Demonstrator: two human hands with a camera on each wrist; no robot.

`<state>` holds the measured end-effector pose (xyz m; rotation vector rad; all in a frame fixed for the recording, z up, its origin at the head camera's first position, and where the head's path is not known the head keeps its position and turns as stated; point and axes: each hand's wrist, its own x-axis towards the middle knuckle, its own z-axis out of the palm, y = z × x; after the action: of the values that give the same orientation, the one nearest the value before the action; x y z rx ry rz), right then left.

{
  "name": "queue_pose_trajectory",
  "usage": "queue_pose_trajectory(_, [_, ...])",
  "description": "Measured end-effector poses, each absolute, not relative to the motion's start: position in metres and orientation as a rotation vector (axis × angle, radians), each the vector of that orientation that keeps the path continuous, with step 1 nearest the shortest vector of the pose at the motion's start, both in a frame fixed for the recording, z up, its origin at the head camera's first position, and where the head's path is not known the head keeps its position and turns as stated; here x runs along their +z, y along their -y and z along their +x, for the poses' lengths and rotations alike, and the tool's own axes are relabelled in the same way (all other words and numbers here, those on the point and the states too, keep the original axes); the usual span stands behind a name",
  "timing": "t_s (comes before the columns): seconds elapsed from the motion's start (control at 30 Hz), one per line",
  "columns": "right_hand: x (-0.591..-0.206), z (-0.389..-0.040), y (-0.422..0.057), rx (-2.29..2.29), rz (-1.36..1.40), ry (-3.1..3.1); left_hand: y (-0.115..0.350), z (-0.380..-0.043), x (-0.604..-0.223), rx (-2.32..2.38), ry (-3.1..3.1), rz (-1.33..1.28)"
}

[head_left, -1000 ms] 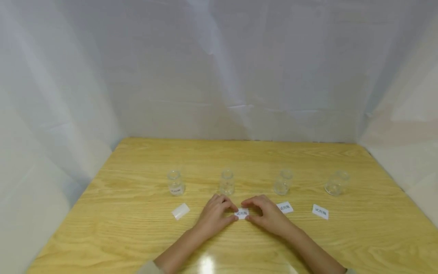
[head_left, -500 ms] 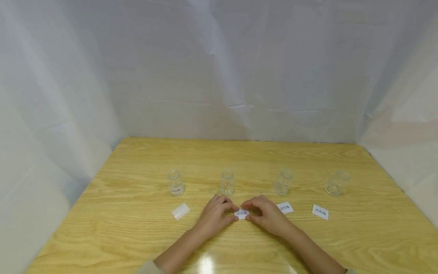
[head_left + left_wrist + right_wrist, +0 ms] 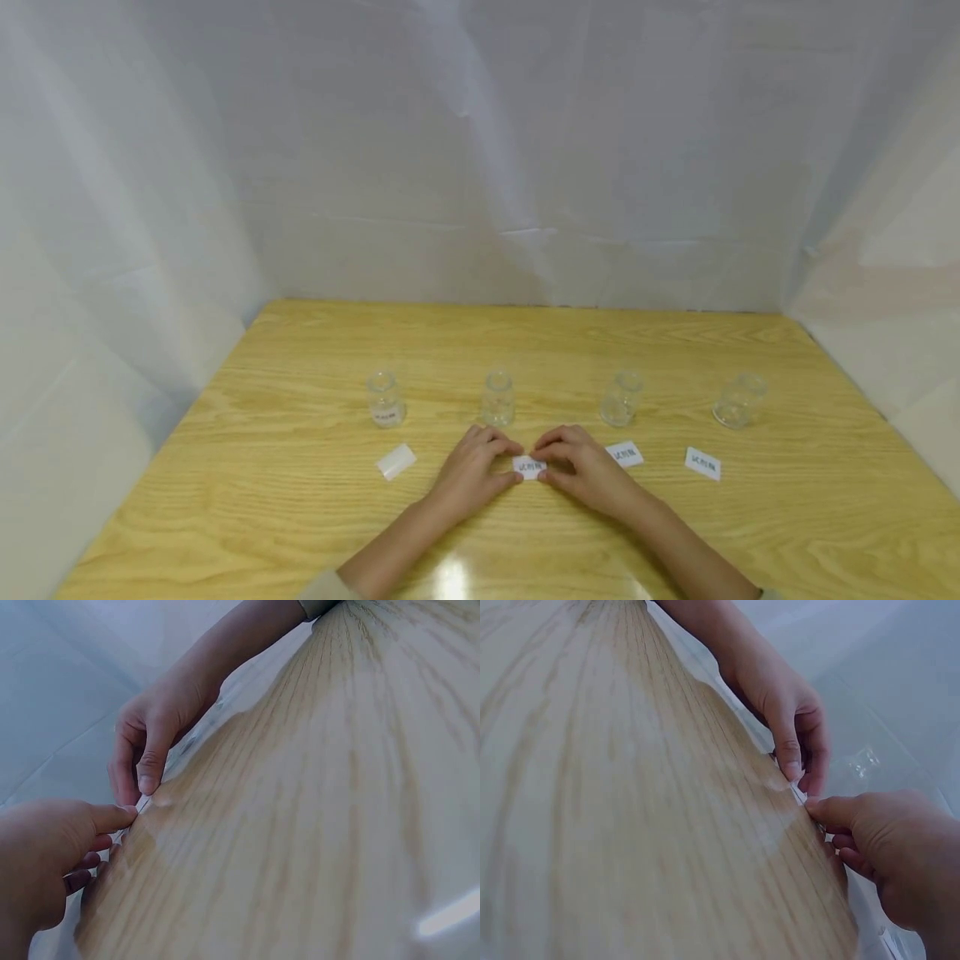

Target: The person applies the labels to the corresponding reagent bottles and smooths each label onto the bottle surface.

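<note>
In the head view a small white label (image 3: pixel 529 467) printed with dark characters lies between both hands, low over the table. My left hand (image 3: pixel 468 475) pinches its left end between thumb and index finger. At the right end, thumb and fingers of my right hand (image 3: pixel 588 472) pinch it in the same way. Seen from the right wrist, the label (image 3: pixel 799 794) is a thin white edge between the fingertips. Just beyond the left hand stands a clear glass bottle (image 3: pixel 498 400). Another printed label (image 3: pixel 625 454) lies behind the right hand, partly covered by it.
Three more clear bottles stand in the same row: a left one (image 3: pixel 386 400) bearing a label, and two without at right (image 3: pixel 621 400) and far right (image 3: pixel 739 402). A glossy blank slip (image 3: pixel 396 462) and a printed label (image 3: pixel 702 463) lie on the wooden table (image 3: pixel 480 342).
The right index finger has shifted slightly down toward the label's upper edge. Both hands otherwise stay in place, and the bottles and other labels have not moved.
</note>
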<state>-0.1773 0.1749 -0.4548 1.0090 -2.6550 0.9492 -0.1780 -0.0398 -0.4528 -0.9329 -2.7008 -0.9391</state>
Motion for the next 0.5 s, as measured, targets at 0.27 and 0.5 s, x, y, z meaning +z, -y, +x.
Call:
queue_pose_trajectory(0.27, [-0.4575,-0.1792,-0.1742,0.917,1.029,2.567,0.04,-0.1781,-0.4541,-0.946,2.719,-0.909])
queue_pose_trajectory(0.5, [-0.4595,-0.18,-0.1749,0.947,1.041,2.459,0.0384,-0.1798,-0.4565,-1.054,2.7,-0.88])
